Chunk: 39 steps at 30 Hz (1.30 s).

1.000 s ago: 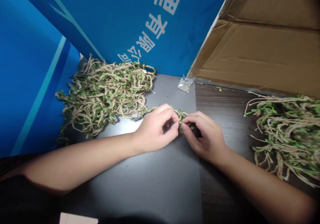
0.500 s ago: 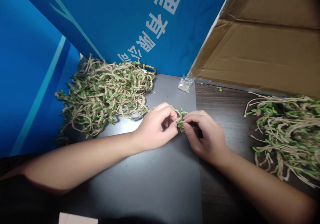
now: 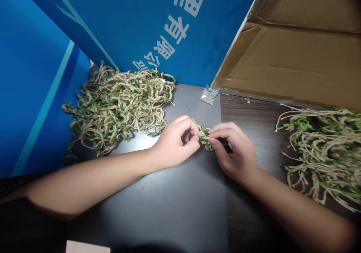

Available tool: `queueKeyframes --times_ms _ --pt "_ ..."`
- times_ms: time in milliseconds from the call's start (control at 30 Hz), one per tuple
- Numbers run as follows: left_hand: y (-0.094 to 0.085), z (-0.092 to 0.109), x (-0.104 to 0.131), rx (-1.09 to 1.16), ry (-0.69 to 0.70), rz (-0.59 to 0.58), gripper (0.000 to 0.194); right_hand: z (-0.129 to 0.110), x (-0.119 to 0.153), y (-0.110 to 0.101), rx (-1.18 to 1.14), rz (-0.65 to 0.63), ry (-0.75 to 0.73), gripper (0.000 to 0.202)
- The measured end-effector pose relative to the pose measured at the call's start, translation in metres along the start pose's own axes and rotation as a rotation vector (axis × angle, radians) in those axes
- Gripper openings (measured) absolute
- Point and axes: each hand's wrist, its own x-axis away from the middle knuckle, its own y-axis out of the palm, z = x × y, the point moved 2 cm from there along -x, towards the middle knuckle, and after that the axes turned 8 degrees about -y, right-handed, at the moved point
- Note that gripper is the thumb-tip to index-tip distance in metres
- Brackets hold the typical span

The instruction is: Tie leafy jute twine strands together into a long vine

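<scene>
Between my two hands is a short bunched piece of twine garland (image 3: 204, 136), tan cord with small green leaves. My left hand (image 3: 182, 138) pinches its left side between thumb and fingers. From the right, my right hand (image 3: 232, 146) grips the same piece with thumb and fingertips. Both hands are just above the grey mat, and the fingers hide part of the cord. A large tangled heap of leafy twine (image 3: 121, 106) lies to the left, close behind my left hand.
More leafy twine pieces with loose cord ends (image 3: 327, 155) lie at the right on the dark wood table (image 3: 248, 112). A small clear plastic packet (image 3: 209, 96) sits by the cardboard (image 3: 304, 57). Blue printed panels (image 3: 126, 23) stand behind. A pale flat piece (image 3: 87, 247) is at the bottom edge.
My right hand has shifted slightly, its fingertips moving a little to the right along the twine garland. My left hand stays almost in place, and more of the bunched cord shows between them.
</scene>
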Motion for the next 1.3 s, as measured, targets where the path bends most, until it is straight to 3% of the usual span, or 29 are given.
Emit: queueKeyframes --times_ms 233,333,433,633,867,1300 --pt "-0.001 -0.001 0.000 0.028 -0.006 -0.013 0.004 0.000 -0.002 -0.003 -0.230 -0.114 0.040 0.011" --pt "-0.002 0.000 0.000 0.032 0.002 -0.023 0.003 0.000 -0.002 -0.001 -0.188 -0.189 0.052 0.003" --pt "-0.002 0.000 0.000 0.029 0.007 -0.038 0.002 0.001 0.000 0.002 -0.098 -0.225 0.022 0.013" --pt "-0.002 0.004 0.002 -0.004 0.025 -0.057 0.005 0.001 0.002 0.002 -0.023 -0.166 -0.011 0.009" --pt "0.000 0.001 0.001 -0.012 0.054 -0.098 0.021 0.001 0.000 0.000 -0.047 -0.104 0.023 0.009" --pt "0.000 -0.003 0.001 0.056 -0.001 0.040 0.019 0.004 -0.004 -0.008 -0.178 0.040 0.073 0.013"
